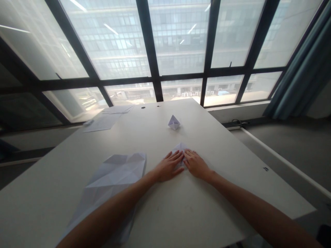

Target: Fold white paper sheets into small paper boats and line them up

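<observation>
A folded piece of white paper (pixel 181 146) lies on the white table (pixel 207 206), its pointed top showing beyond my fingers. My left hand (pixel 170 166) rests flat on its left side, fingers stretched out and thumb apart. From the right, my right hand (pixel 196 163) presses on the same paper with its fingers extended. The two hands nearly meet over the middle, so most of the paper is hidden. Just beyond them stands a small folded paper shape (pixel 174 122) with a pointed top.
Large creased paper sheets (pixel 111 175) lie to the left, partly under my left forearm. Flat papers (pixel 103 122) sit at the far left of the table. Dark-framed windows (pixel 178 38) rise behind it, with a blue curtain (pixel 297 65) at the right.
</observation>
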The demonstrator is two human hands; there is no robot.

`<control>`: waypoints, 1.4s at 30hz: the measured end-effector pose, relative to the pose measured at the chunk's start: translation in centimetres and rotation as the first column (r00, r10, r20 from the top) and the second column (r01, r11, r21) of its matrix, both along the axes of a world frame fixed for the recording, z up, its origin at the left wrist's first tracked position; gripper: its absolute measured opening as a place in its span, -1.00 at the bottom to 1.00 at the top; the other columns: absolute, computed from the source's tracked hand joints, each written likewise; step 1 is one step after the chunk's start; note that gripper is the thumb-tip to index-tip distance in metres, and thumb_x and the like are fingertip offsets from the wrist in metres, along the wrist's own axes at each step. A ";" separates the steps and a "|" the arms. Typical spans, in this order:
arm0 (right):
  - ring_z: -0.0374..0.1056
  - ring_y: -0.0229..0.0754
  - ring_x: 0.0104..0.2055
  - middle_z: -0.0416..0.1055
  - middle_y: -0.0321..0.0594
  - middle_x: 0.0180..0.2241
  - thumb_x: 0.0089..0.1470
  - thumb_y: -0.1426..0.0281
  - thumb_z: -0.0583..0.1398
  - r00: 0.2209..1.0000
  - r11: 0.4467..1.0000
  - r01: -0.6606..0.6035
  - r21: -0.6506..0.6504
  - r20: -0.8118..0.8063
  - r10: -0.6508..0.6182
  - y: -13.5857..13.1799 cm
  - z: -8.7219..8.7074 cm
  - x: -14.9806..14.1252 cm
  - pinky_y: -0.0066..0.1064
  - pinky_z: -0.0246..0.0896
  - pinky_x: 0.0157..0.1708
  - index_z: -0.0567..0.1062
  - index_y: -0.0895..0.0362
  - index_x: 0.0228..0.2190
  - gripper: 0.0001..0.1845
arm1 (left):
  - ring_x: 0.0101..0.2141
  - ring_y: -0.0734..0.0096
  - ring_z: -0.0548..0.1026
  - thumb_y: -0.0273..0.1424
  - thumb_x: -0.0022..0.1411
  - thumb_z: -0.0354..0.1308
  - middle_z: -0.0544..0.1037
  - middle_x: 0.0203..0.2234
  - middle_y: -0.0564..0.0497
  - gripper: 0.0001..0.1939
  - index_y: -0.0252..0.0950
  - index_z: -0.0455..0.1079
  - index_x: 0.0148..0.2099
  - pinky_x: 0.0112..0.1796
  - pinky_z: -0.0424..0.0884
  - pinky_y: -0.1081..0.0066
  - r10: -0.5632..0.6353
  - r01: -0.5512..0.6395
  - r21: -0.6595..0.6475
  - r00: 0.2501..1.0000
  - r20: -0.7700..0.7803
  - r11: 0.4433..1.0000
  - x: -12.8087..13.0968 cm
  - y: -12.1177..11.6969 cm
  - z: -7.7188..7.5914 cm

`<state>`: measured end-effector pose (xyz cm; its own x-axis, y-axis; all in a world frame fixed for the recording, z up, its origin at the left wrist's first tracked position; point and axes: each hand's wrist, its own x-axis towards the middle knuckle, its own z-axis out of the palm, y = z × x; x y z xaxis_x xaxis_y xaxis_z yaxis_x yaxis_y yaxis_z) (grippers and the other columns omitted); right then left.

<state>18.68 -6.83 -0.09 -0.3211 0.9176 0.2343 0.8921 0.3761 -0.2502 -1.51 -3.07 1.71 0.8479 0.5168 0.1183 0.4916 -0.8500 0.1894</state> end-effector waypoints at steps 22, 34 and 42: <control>-0.02 -0.07 0.35 0.12 0.07 0.28 0.28 0.34 -0.06 0.999 0.999 -0.036 -0.033 0.036 0.037 0.2 0.2 0.5 -0.17 -0.15 0.31 0.23 0.32 0.23 -0.44 | 0.35 0.16 -0.10 -0.04 0.39 -0.09 -0.07 0.37 -0.14 -0.25 -0.26 -0.21 0.44 0.30 -0.07 0.12 -0.015 0.015 0.009 1.000 0.011 1.000 0.1 0.0 0.1; 0.36 -0.08 0.09 0.48 -0.05 0.02 0.26 0.32 -0.02 0.959 0.995 0.095 -0.010 -0.266 -0.094 0.4 1.7 0.8 -0.30 0.14 0.16 0.54 0.15 -0.08 -0.60 | 0.33 0.15 0.01 -0.05 0.39 -0.08 0.06 0.34 -0.13 -0.34 -0.24 -0.01 0.40 0.29 -0.01 0.11 -0.018 0.017 0.023 0.999 0.043 1.000 0.1 -0.2 0.3; 0.46 0.00 -0.02 0.50 0.15 -0.05 0.30 0.10 -0.13 0.269 0.892 -0.211 -0.399 -0.901 -0.339 2.2 2.3 2.0 -0.12 0.33 0.04 0.48 0.28 -0.13 -0.41 | 0.31 0.22 0.08 -0.15 0.37 0.01 0.15 0.32 -0.06 -0.43 -0.19 0.12 0.35 0.29 0.00 0.17 -0.230 0.237 -0.081 0.970 0.082 0.968 0.4 -0.9 2.3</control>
<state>20.73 -4.63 2.17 -0.0598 0.9975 -0.0372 -0.0745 -0.0417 -0.9964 -1.06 -3.99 3.97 0.9373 0.3167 0.1454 0.2640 -0.9177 0.2969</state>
